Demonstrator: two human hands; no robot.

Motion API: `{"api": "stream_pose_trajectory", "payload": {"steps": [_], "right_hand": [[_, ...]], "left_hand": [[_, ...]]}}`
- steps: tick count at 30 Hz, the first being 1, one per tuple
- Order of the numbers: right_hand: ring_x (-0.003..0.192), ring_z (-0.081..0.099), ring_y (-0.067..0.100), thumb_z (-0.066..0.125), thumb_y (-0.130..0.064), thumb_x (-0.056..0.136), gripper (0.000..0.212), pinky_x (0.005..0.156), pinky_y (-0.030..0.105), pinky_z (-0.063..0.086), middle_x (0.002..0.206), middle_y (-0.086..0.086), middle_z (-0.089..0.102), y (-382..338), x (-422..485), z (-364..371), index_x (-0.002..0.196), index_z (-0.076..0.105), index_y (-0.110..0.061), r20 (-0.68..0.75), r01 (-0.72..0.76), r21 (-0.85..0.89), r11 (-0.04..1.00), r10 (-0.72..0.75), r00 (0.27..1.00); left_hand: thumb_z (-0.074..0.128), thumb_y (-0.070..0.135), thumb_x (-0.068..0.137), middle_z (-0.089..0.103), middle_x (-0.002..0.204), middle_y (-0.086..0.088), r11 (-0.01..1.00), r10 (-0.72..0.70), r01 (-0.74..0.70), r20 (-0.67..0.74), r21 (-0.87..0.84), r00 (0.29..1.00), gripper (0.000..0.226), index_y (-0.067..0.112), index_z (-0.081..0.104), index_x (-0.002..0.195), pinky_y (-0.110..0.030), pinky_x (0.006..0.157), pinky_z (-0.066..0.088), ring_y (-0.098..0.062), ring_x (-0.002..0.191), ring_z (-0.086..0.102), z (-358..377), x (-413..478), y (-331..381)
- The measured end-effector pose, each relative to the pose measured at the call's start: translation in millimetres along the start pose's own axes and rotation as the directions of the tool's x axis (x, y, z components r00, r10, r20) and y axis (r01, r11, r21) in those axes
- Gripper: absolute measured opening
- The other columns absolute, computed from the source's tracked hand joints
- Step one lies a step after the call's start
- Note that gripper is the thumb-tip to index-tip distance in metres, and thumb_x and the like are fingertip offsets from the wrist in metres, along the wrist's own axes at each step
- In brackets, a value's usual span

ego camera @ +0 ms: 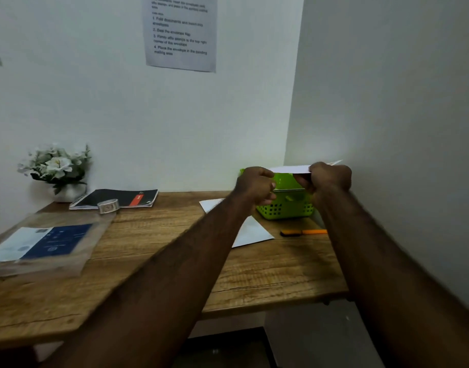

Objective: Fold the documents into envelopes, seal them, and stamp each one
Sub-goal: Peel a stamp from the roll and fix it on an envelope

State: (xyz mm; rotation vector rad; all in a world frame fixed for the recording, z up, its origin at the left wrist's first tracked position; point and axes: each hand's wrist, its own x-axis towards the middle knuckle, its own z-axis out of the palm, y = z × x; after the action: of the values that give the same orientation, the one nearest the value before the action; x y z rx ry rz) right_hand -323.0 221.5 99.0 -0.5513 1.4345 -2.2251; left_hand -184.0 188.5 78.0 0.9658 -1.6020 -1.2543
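Observation:
A white envelope [291,169] is held flat and edge-on in the air above a green plastic basket [286,208] at the back right of the wooden desk [159,235]. My left hand [254,185] grips its left end and my right hand [330,177] grips its right end. Both arms reach forward over the desk. White paper sheets [254,232] lie on the desk under my left forearm, partly hidden by it.
An orange pen [303,232] lies in front of the basket. A tape roll [108,206] sits by a black spiral notebook [113,199]. A clear sleeve with a blue document [50,243] lies at left. A flower pot [60,172] stands back left. Walls close in behind and right.

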Motion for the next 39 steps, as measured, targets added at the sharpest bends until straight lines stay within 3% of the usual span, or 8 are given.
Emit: {"api": "stream_pose_trajectory", "payload": {"steps": [7,10,13,16,19,27,34,39], "right_hand": [[0.051,0.070,0.027,0.063,0.009,0.076,0.026,0.051,0.041,0.061,0.092,0.015,0.070,9.4,-0.5,-2.3,0.101,0.068,0.003,-0.062,-0.021,-0.161,0.987,0.011,0.998],[0.054,0.070,0.028,0.064,0.007,0.076,0.028,0.050,0.040,0.061,0.095,0.015,0.071,16.8,-1.0,0.8,0.104,0.068,0.005,-0.062,-0.037,-0.205,0.978,0.025,0.998],[0.053,0.069,0.025,0.063,0.004,0.078,0.021,0.047,0.038,0.060,0.089,0.012,0.070,26.1,-1.2,4.0,0.099,0.067,0.002,-0.071,-0.039,-0.270,0.962,0.020,0.997],[0.067,0.073,0.029,0.060,-0.007,0.082,0.024,0.066,0.043,0.063,0.077,0.007,0.068,32.7,-2.1,5.2,0.102,0.068,0.003,-0.092,-0.018,-0.376,0.926,-0.018,0.996],[0.108,0.067,0.036,0.062,-0.020,0.082,0.036,0.088,0.040,0.056,0.114,0.015,0.070,36.5,1.7,4.3,0.113,0.065,-0.002,-0.116,-0.012,-0.548,0.836,-0.061,0.991],[0.122,0.056,0.042,0.062,-0.033,0.089,0.070,0.096,0.046,0.046,0.134,0.021,0.055,50.4,2.6,3.9,0.142,0.028,-0.005,-0.060,0.054,-0.755,0.654,-0.151,0.987],[0.126,0.053,0.043,0.060,-0.055,0.091,0.090,0.097,0.048,0.044,0.139,0.023,0.052,54.5,12.7,5.8,0.153,0.016,-0.006,0.029,0.140,-0.840,0.524,-0.215,0.976],[0.123,0.055,0.043,0.052,-0.066,0.090,0.087,0.096,0.049,0.044,0.135,0.024,0.055,53.1,16.9,5.9,0.145,0.025,-0.005,0.006,0.150,-0.839,0.523,-0.267,0.964]], "left_hand": [[0.060,-0.002,0.090,0.064,0.075,-0.007,0.980,0.084,-0.075,-0.039,0.182,0.996,0.021,0.010,0.067,0.106,-0.021,0.044,0.048,-0.018,0.056,0.060,6.2,-0.1,-10.6],[0.066,-0.002,0.085,0.067,0.079,-0.010,0.965,0.095,-0.075,-0.069,0.253,0.993,0.020,0.012,0.068,0.099,-0.019,0.041,0.048,-0.021,0.060,0.064,-0.5,4.5,-18.6],[0.076,0.003,0.078,0.071,0.093,-0.013,0.930,0.159,-0.117,-0.095,0.348,0.983,0.023,0.021,0.068,0.090,-0.034,0.063,0.061,-0.028,0.075,0.071,-6.2,10.4,-25.1],[0.077,0.009,0.077,0.072,0.094,-0.008,0.869,0.242,-0.188,-0.062,0.457,0.968,0.024,0.023,0.070,0.094,-0.040,0.075,0.061,-0.025,0.082,0.072,-7.2,14.7,-29.3],[0.073,0.010,0.080,0.072,0.088,-0.006,0.790,0.342,-0.284,-0.006,0.544,0.940,0.024,0.020,0.070,0.102,-0.036,0.075,0.058,-0.022,0.081,0.071,-4.3,15.6,-30.3],[0.063,0.018,0.088,0.053,0.122,-0.006,0.486,0.426,-0.477,0.278,0.732,0.861,0.041,0.026,0.058,0.128,-0.044,0.093,0.049,-0.026,0.117,0.052,7.8,16.6,-31.1],[0.063,0.017,0.085,0.053,0.118,-0.005,0.473,0.451,-0.445,0.225,0.760,0.864,0.043,0.027,0.056,0.126,-0.044,0.090,0.051,-0.027,0.115,0.052,-5.2,21.1,-38.3],[0.064,0.016,0.085,0.056,0.115,-0.010,0.496,0.483,-0.422,0.163,0.759,0.860,0.039,0.022,0.060,0.124,-0.036,0.091,0.048,-0.027,0.110,0.056,-36.7,30.0,-50.4]]}}
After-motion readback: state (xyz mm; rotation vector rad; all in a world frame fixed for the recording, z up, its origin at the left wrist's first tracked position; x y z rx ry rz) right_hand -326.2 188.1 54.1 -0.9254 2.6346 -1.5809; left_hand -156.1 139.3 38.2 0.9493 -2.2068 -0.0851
